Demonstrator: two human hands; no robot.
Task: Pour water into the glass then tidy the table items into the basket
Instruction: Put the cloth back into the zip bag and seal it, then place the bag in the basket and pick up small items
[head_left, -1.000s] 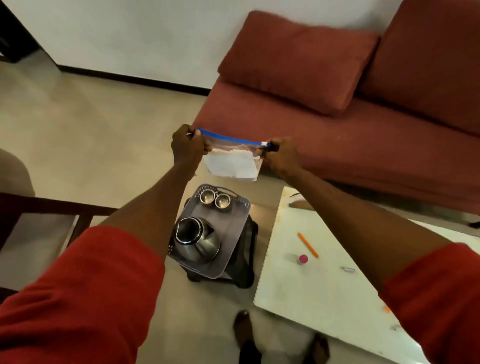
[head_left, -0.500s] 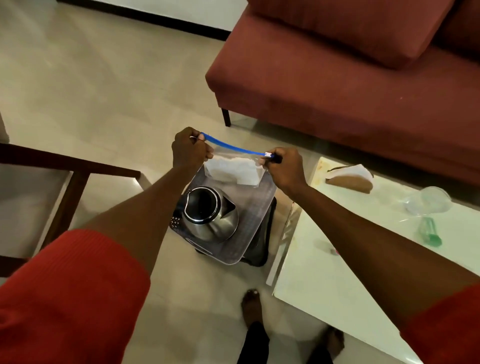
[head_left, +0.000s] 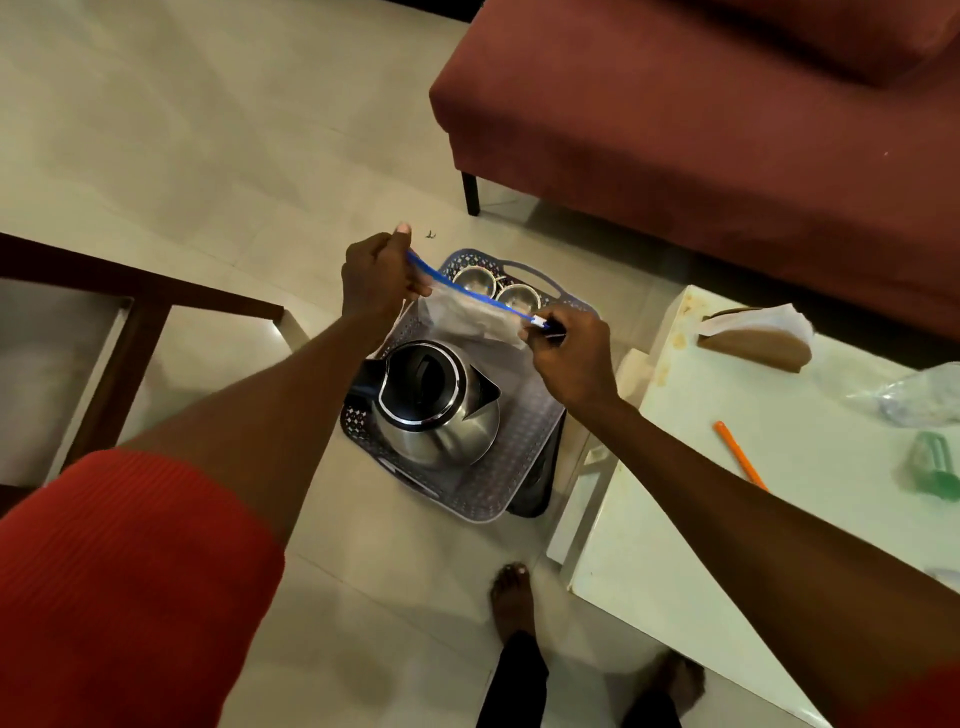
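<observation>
we pinch the zip bag (head_left: 470, 312) by its blue strip, left hand (head_left: 376, 275) and right hand (head_left: 569, 353) at opposite ends; light, floppy, slippery, we judge.

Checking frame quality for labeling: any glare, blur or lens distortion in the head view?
Head view: dim, warm light; bright reflections on the kettle rim; wide-angle bending toward the edges, sofa skewed; zip bag and both hands reasonably sharp; clear plastic on the table soft.
</observation>
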